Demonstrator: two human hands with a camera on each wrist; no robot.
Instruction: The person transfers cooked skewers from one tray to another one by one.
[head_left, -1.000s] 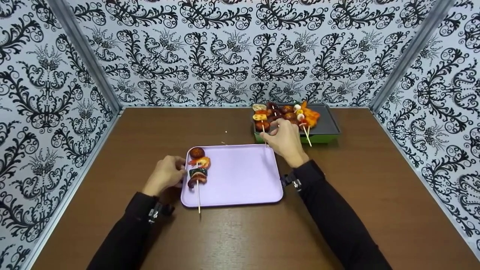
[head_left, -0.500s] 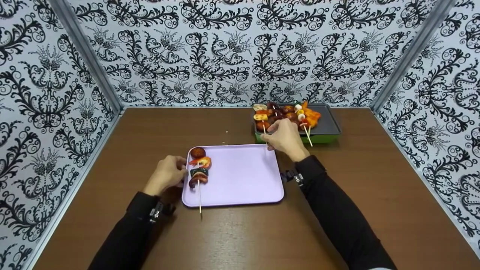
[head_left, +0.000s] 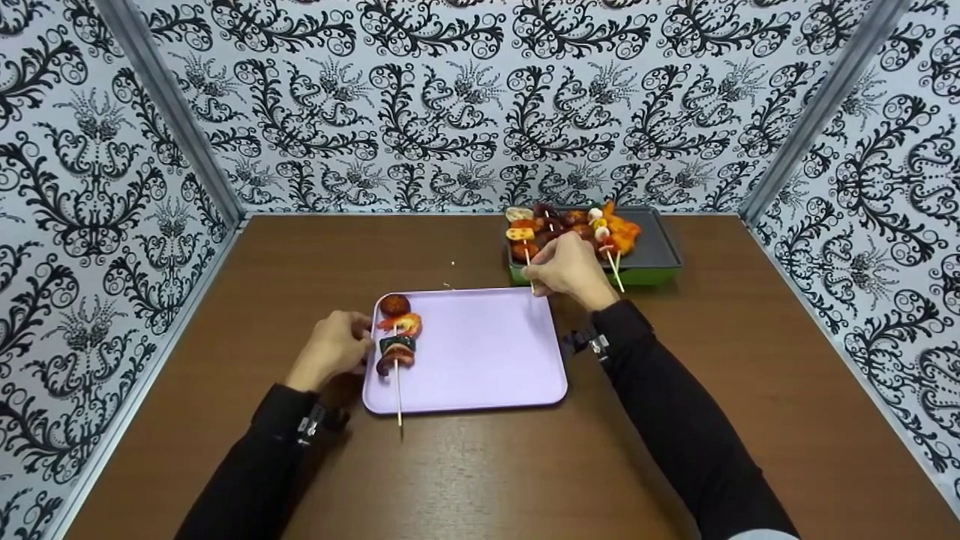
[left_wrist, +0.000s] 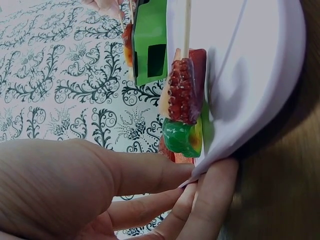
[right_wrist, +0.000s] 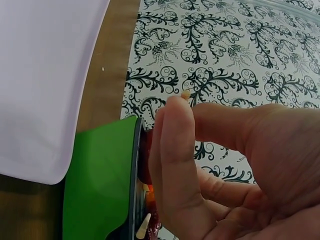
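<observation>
A lilac tray point(head_left: 480, 352) lies on the table with one skewer of toy food point(head_left: 397, 345) along its left side, the stick reaching past the front rim. My left hand point(head_left: 332, 346) pinches the tray's left rim; the left wrist view shows thumb and fingers point(left_wrist: 215, 195) on both sides of it. At the tray's back right corner my right hand point(head_left: 568, 271) pinches the stick of a skewer point(head_left: 520, 234) whose food pieces are over the left side of the dark grill point(head_left: 652, 236). In the right wrist view the stick's end point(right_wrist: 185, 94) pokes out above the fingertips.
Several other skewers and food pieces point(head_left: 616, 229) crowd the grill, two sticks jutting over its front edge. The grill's green base point(head_left: 649, 277) stands behind the tray, to the right. Patterned walls point(head_left: 465, 105) enclose the brown table point(head_left: 465, 480) at the back and sides.
My right hand has shifted slightly around the stick, its wrist moving a little up and right. The left hand, tray and skewer on it have stayed practically in place.
</observation>
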